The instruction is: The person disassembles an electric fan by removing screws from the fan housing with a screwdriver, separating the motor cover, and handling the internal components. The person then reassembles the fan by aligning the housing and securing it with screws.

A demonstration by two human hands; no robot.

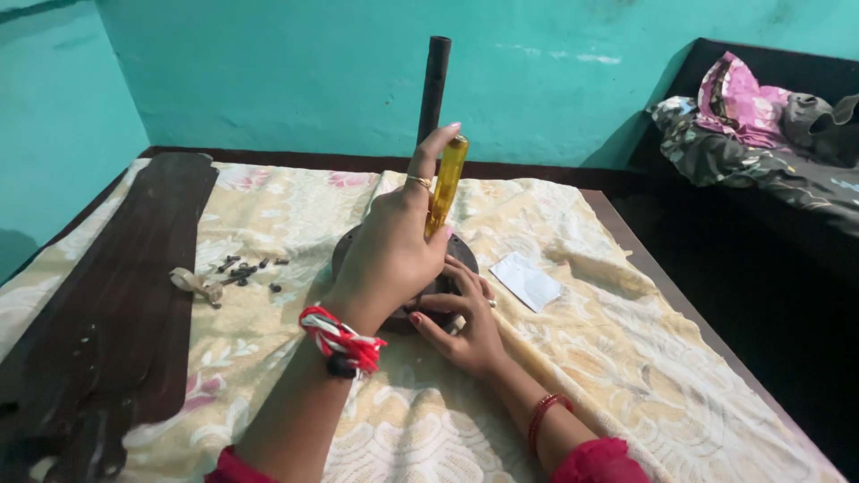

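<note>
On the cloth-covered bed (626,358), one dark fan motor (461,250) with one upright rod (435,85). Left hand (389,250) grips one yellow screwdriver (445,186); right hand (465,326) clasps the motor. At nine o'clock, several screws (243,270) and two fan blades (116,295).

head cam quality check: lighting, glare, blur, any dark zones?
Head view: soft, even light on the cloth and teal wall, no hard shadows; small highlight on the yellow screwdriver handle in the left hand; right hand and screws reasonably sharp; dark fan blades and floor at right underexposed, detail lost; slight wide-angle bend at the edges.
</note>
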